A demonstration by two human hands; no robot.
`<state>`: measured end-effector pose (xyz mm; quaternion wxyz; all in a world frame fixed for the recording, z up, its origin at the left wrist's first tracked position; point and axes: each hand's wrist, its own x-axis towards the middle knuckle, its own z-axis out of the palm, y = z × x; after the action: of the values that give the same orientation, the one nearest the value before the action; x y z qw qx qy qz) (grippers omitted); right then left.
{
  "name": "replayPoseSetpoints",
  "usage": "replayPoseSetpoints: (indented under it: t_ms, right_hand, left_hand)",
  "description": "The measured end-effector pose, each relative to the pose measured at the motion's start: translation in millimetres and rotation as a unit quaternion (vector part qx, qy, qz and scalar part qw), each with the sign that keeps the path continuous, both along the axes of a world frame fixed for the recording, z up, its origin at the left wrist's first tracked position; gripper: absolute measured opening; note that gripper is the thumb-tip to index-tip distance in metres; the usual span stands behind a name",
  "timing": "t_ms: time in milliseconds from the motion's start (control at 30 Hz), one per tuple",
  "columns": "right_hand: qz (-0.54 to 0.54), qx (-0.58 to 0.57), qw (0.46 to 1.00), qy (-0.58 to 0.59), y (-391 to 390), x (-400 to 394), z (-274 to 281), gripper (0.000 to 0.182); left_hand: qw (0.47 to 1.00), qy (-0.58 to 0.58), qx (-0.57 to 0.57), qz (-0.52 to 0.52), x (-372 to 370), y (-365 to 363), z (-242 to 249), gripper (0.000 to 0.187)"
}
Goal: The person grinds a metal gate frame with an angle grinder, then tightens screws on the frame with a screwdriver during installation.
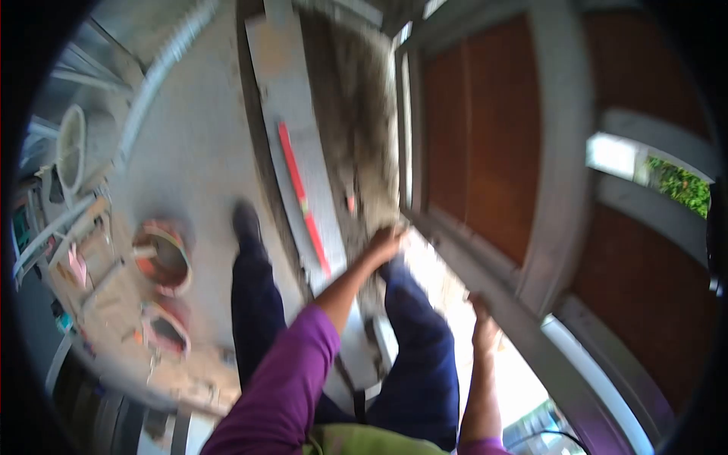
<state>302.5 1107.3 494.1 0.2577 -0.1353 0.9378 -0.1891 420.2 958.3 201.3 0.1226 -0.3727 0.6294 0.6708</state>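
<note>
A large grey frame (561, 152) with brown panels (481, 144) fills the right side. My left hand (385, 244) is at the frame's lower left corner, its fingers bent; blur hides whether they grip the edge. Further right, my right hand (484, 322) is close beside the frame's lower rail, fingers curled near its edge, and its grip is unclear. To the left of my left hand, a red level-like bar (294, 171) lies on a long grey board (277, 64).
Two reddish buckets (176, 265) stand on the concrete floor (201, 152) at left, near a cluttered wooden surface (95, 284). A curved pale pipe or hose (163, 64) runs across the upper left. My feet straddle the board. Green foliage (679, 186) shows through a gap at right.
</note>
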Motion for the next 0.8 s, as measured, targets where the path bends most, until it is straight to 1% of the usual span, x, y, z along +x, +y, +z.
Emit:
replayPoseSetpoints:
  t_ms: [33, 67, 100, 133, 167, 200, 233, 267, 300, 333, 367, 400, 433, 467, 500, 533, 567, 600, 667, 767, 800]
  right_hand:
    - [-0.006, -0.057, 0.997, -0.043, 5, -4, -6, 0.023]
    - [-0.050, -0.100, 0.992, -0.065, 23, -8, -26, 0.023]
    - [-0.069, -0.143, 0.980, -0.117, 30, -9, -39, 0.023]
    - [-0.132, -0.180, 0.958, -0.179, 13, -5, -26, 0.026]
    - [-0.054, -0.159, 0.973, -0.157, 30, -9, -38, 0.027]
    - [0.096, -0.084, 0.990, -0.060, 44, -12, -42, 0.031]
    - [0.072, -0.028, 0.997, -0.005, 65, -19, -70, 0.037]
    - [0.038, 0.025, 0.998, -0.051, 65, -17, -66, 0.044]
    - [0.089, 0.028, 0.995, 0.022, 62, -11, -48, 0.055]
    - [0.110, 0.067, 0.991, 0.029, 101, -22, -95, 0.069]
    - [0.114, 0.048, 0.992, -0.011, 95, -20, -73, 0.075]
    - [0.132, 0.061, 0.989, -0.028, 99, -21, -69, 0.074]
    - [0.139, 0.072, 0.984, -0.085, 103, -27, -73, 0.070]
    - [0.161, 0.087, 0.978, -0.096, 97, -25, -59, 0.066]
    - [0.184, 0.102, 0.972, -0.107, 90, -23, -45, 0.062]
    - [0.117, 0.053, 0.981, -0.145, 90, -19, -36, 0.055]
    - [0.091, 0.051, 0.974, -0.201, 78, -13, -5, 0.050]
    - [0.205, 0.030, 0.963, -0.170, 89, -19, -8, 0.046]
    - [0.049, 0.034, 0.981, -0.183, 96, -21, -22, 0.045]
    - [-0.031, 0.026, 0.980, -0.194, 112, -27, -8, 0.041]
    - [-0.040, 0.008, 0.980, -0.193, 119, -28, -5, 0.040]
  left_hand:
    - [0.998, -0.004, -0.061, -0.016, 2, 0, 11, 0.056]
    - [0.985, -0.005, -0.166, 0.034, 10, 27, -19, 0.056]
    - [0.978, -0.026, -0.207, 0.011, 19, 28, -15, 0.061]
    - [0.974, -0.035, -0.222, 0.032, 29, 35, -18, 0.060]
    - [0.980, -0.046, -0.192, 0.020, 40, 25, -1, 0.060]
    - [0.969, -0.009, -0.245, 0.034, 55, 21, 7, 0.057]
    - [0.967, 0.008, -0.253, 0.033, 67, 5, 33, 0.055]
    - [0.968, 0.019, -0.247, 0.032, 80, -9, 55, 0.053]
    - [0.943, 0.068, -0.318, -0.078, 97, -23, 48, 0.049]
    - [0.968, 0.011, -0.246, -0.042, 109, -39, 61, 0.043]
    - [0.957, 0.031, -0.280, -0.061, 126, -65, 104, 0.037]
    - [0.980, -0.018, -0.190, 0.048, 140, -84, 146, 0.031]
    - [0.966, 0.024, -0.256, 0.040, 162, -103, 170, 0.031]
    - [0.945, 0.067, -0.318, 0.031, 185, -118, 177, 0.032]
    - [0.940, 0.071, -0.328, 0.066, 205, -131, 157, 0.032]
    - [0.935, 0.068, -0.334, 0.104, 220, -143, 142, 0.032]
    - [0.926, 0.057, -0.351, 0.126, 239, -154, 172, 0.032]
    - [0.917, 0.050, -0.368, 0.147, 257, -164, 216, 0.032]
    - [0.938, -0.031, -0.274, 0.211, 287, -184, 234, 0.036]
    - [0.926, -0.123, -0.253, 0.251, 327, -190, 273, 0.039]
    - [0.923, -0.136, -0.265, 0.242, 336, -195, 269, 0.040]
